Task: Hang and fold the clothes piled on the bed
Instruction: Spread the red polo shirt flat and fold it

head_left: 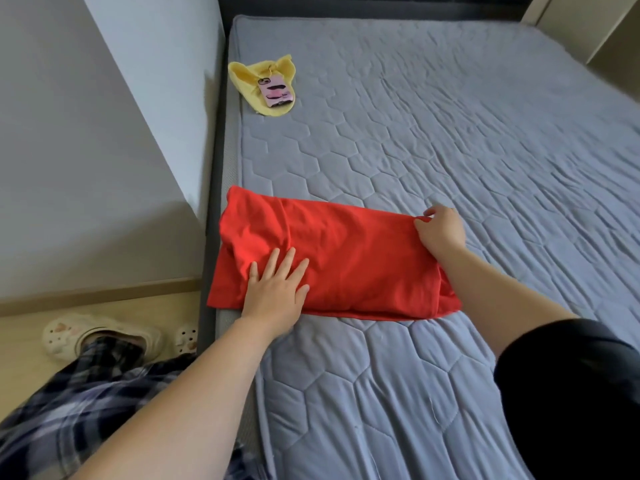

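Bedding in grey, a quilted cover (450, 140) stitched in hexagons, lies over the bed (212, 209); on its near left part the red garment (346, 258) is folded into a long band that runs across the mattress; the band's left end reaches the side edge and hangs a little over it, while its right end sits well in from that edge; the cloth is creased, most of all toward the left end. The left hand (273, 289) rests flat on the near left part of the band, palm down, its fingers (287, 263) straight and slightly spread, tips pointing away from the person; it grips nothing. The right hand (441, 232) is at the far right corner of the band, where thumb and fingertips pinch the red edge (how many fingers share in the pinch cannot be told, since the back of the hand hides them); a black sleeve (571, 393) covers the upper part of that arm. Farther up the bed, near the same side edge and well apart from the red cloth, a yellow cloth (247, 76) lies bunched; a phone (275, 92) in a pink case lies on top of it. Beside the bed, on the pale wooden floor (27, 341), a foot in a cream slipper (104, 336) shows below checked trousers (86, 393); a grey wall (86, 133) stands to the left; a dark headboard (346, 5) closes the far end.
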A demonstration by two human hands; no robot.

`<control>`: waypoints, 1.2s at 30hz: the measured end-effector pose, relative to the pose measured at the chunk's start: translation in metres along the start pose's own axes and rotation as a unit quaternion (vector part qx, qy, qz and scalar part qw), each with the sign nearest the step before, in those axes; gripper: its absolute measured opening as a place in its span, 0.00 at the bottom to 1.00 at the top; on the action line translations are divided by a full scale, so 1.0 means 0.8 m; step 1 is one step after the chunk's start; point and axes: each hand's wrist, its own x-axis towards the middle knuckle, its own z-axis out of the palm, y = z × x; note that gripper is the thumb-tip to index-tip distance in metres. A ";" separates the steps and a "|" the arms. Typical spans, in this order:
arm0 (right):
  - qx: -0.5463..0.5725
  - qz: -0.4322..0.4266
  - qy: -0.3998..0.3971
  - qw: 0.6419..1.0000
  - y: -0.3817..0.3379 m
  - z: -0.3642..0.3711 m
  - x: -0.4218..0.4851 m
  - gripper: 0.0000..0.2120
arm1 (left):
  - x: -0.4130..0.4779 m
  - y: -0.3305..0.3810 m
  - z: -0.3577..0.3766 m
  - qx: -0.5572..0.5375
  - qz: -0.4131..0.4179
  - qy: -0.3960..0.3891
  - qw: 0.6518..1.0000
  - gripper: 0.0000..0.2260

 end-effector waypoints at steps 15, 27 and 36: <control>0.480 0.362 -0.102 0.793 0.019 -0.020 0.022 0.21 | 0.024 -0.010 0.018 -0.038 -0.025 -0.003 0.999 0.24; -0.038 0.120 0.017 0.992 0.021 -0.012 -0.052 0.16 | 0.009 -0.011 0.016 -0.025 -0.011 0.018 0.999 0.24; -0.130 -0.247 0.072 0.957 -0.099 0.084 -0.094 0.26 | 0.042 -0.027 0.001 0.011 -0.007 0.074 0.997 0.25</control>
